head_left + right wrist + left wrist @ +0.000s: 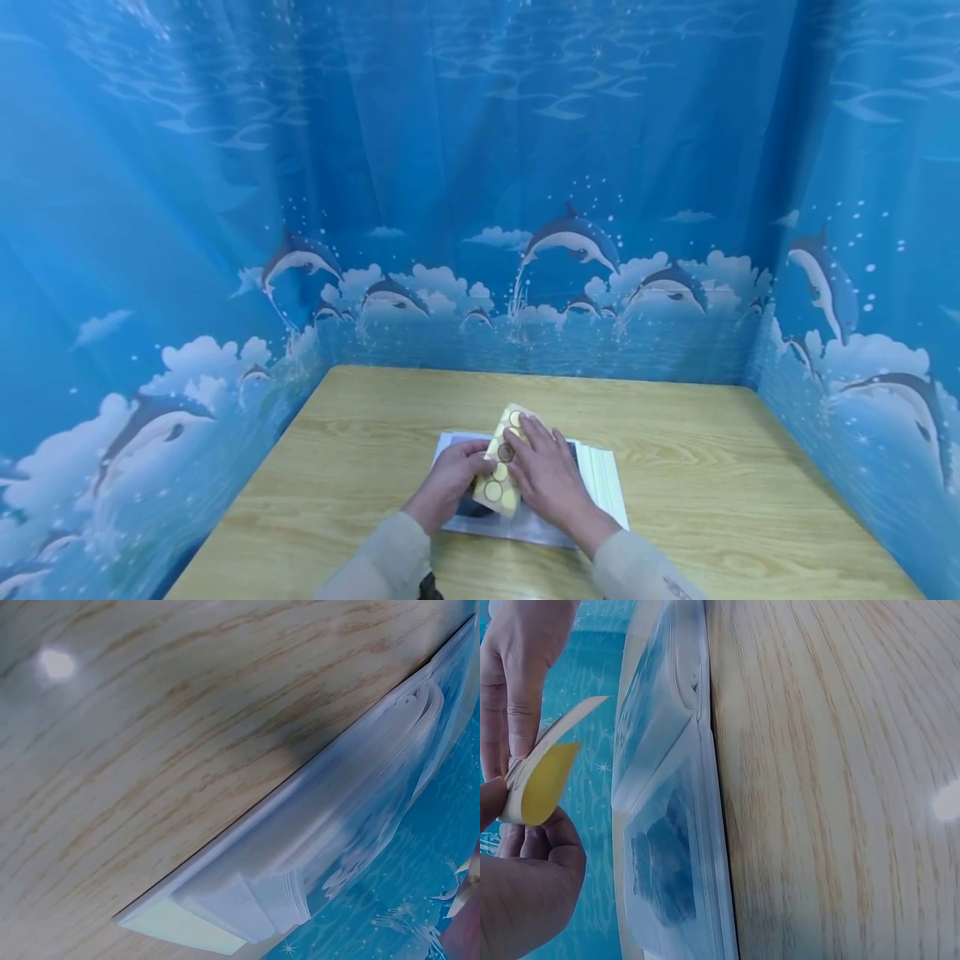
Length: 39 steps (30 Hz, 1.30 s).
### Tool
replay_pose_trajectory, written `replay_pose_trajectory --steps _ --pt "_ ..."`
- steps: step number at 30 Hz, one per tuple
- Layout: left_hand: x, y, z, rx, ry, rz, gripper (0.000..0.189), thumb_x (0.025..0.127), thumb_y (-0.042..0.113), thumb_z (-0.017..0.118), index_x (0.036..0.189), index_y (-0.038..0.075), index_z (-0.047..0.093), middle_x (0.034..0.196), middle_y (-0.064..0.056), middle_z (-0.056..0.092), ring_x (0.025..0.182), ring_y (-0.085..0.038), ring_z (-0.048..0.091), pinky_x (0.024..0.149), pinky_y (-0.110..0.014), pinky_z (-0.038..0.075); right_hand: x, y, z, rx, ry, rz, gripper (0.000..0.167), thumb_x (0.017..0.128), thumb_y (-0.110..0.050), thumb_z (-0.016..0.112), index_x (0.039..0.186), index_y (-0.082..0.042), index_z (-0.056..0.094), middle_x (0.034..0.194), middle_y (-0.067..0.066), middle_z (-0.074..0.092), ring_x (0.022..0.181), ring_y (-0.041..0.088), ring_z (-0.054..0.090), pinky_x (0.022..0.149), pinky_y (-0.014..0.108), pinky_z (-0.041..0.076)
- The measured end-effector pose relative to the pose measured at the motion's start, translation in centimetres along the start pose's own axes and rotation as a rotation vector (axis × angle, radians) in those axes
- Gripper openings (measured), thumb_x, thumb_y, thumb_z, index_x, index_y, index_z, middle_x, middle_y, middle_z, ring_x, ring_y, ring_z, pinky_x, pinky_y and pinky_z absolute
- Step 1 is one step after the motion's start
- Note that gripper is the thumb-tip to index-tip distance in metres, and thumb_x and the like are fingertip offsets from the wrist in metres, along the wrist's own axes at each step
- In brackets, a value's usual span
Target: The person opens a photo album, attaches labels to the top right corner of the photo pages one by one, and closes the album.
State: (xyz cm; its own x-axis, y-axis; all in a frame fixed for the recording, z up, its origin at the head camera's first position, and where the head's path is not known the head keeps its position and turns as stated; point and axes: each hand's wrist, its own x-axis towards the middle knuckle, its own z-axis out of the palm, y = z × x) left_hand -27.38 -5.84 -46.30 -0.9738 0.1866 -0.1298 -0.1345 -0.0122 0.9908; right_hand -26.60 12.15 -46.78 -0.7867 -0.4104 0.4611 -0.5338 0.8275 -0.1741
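A sheet of round yellow stickers (495,490) is held up over an open book. My left hand (452,479) pinches its left edge, thumb on top and curled fingers beneath. Seen from the left wrist, the sheet (544,784) bends into a curve with a yellow inner face. My right hand (551,475) lies across the sheet's right side, its extended fingers touching the sticker face. In the left wrist view the right hand (529,656) reaches down to the sheet from above. Only a sliver of it shows at the right wrist view's edge.
The open book (603,479) lies on the wood-grain table (697,492), its pages (277,900) fanned at one side. Dark printed pictures (664,862) show on its glossy page. A blue dolphin-print curtain (540,167) encloses the table's back and sides.
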Motion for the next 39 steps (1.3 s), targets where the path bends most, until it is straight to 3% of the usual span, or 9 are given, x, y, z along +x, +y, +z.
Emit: replay_pose_trajectory --steps 6,13,19,28,39 --pt "0.1 -0.2 0.0 0.053 -0.008 -0.047 0.033 0.089 0.005 0.063 0.119 -0.010 0.063 0.084 -0.004 0.071 0.068 -0.013 0.063 0.059 -0.025 0.053 -0.1 0.1 0.1 -0.020 0.019 -0.009 0.049 0.095 -0.025 0.064 0.142 -0.014 0.053 0.154 0.019 0.038 0.143 0.035 0.032 0.115 0.061 0.021" --pt "-0.2 0.0 0.0 0.017 -0.016 -0.061 0.035 0.097 0.021 0.056 0.115 -0.008 0.065 0.081 -0.002 0.068 0.066 -0.010 0.062 0.058 -0.022 0.053 -0.1 0.2 0.2 -0.008 0.033 -0.017 0.048 0.094 -0.024 0.066 0.140 -0.013 0.056 0.153 0.018 0.040 0.142 0.034 0.033 0.115 0.061 0.022" --pt "-0.3 0.0 0.0 0.001 -0.005 -0.040 0.028 0.095 0.013 0.057 0.112 -0.008 0.065 0.078 0.000 0.065 0.068 -0.009 0.061 0.060 -0.023 0.054 -0.2 0.2 0.2 0.005 0.061 -0.030 0.048 0.092 -0.023 0.070 0.137 -0.011 0.058 0.150 0.018 0.043 0.139 0.035 0.038 0.113 0.061 0.027" --pt "-0.2 -0.2 0.1 -0.018 0.019 -0.031 0.026 0.090 0.004 0.061 0.112 -0.009 0.065 0.083 -0.004 0.068 0.072 -0.013 0.062 0.064 -0.026 0.055 -0.1 -0.1 0.6 0.013 0.156 -0.030 0.037 0.089 -0.022 0.073 0.123 -0.010 0.066 0.132 0.016 0.058 0.119 0.036 0.055 0.100 0.055 0.046" --pt "-0.1 -0.1 0.2 -0.072 0.011 -0.006 0.033 0.091 0.003 0.061 0.121 -0.010 0.060 0.093 -0.006 0.070 0.077 -0.013 0.063 0.068 -0.027 0.056 -0.2 -1.2 0.6 0.072 0.162 0.033 0.041 0.091 -0.028 0.071 0.126 -0.008 0.065 0.137 0.015 0.056 0.123 0.034 0.054 0.102 0.054 0.045"
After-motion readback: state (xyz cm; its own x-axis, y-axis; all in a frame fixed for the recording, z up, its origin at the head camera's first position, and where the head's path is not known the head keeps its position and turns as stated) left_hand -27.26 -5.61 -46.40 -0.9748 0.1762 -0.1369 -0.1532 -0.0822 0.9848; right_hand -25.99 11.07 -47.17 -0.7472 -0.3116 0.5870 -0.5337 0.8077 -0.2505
